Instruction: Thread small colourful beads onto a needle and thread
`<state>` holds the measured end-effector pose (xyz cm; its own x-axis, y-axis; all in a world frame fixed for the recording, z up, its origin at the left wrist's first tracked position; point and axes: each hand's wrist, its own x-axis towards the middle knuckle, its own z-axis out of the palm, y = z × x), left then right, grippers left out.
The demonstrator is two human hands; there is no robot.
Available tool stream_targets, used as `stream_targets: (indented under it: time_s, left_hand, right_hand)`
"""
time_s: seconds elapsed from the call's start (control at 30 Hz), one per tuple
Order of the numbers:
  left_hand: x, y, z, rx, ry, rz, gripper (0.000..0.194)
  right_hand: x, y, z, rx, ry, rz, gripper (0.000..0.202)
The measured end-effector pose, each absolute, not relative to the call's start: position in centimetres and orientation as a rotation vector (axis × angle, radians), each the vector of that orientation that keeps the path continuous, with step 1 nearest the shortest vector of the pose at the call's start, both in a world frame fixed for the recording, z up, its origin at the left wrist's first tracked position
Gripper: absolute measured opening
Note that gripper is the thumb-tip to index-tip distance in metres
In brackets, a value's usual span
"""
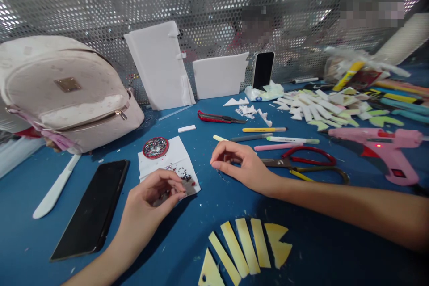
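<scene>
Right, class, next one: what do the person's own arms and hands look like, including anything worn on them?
The left hand and right hand are ungloved, with slender fingers. No sleeve shows on the left forearm or right forearm, and no watch, bracelet or ring is visible.

Phone (94, 208) is lying left of paper sheet (186, 156); backpack (67, 98) is standing behind-left; scissors (284, 162) are resting right; nearer strips (247, 246) are lying front-right.
</scene>
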<state>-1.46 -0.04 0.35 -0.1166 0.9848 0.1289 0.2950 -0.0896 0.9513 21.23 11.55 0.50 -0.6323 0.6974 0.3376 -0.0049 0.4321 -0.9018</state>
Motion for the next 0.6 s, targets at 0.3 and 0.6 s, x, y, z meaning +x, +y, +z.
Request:
stream_targets:
  time_s: [0.3, 0.6]
  left_hand:
    - [-1.94, -0.17, 0.07, 1.479, 1.532, 1.271, 0.008]
    - [-1.58, -0.13, 0.48, 1.371, 1.575, 1.313, 0.009]
  right_hand:
    - [21.05, 11.42, 0.68, -0.622, -1.996, 1.231, 0.013]
    - [21.11, 11.48, 0.38, -0.664, -2.012, 1.208, 0.014]
